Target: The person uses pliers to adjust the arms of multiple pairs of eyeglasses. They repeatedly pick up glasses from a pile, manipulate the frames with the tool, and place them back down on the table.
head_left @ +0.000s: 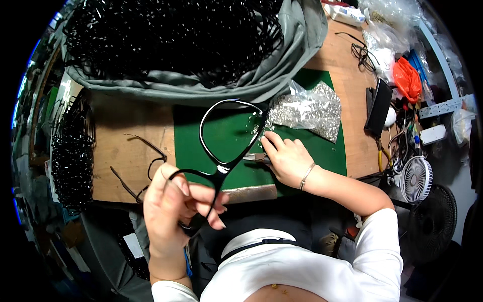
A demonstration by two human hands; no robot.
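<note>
My left hand (168,206) grips a black eyeglass frame (223,170) by its nearer rim, holding it raised and tilted above the table. No lenses can be made out in it. My right hand (293,163) rests on the green mat (319,158) with a pair of pliers (257,158) in its grip, the jaws pointing left behind the frame. Thumb and forefinger of that hand reach toward small loose silvery metal pieces (255,122) on the mat; whether they pinch one is too small to tell. A clear plastic bag (317,111) full of such pieces lies just beyond.
A grey cloth-lined container (302,40) heaped with black frames (171,40) fills the far side. More frames pile up at left (73,151). One pair of glasses (151,161) lies by my left hand. At right are a phone (378,108), tools and a small white fan (416,178).
</note>
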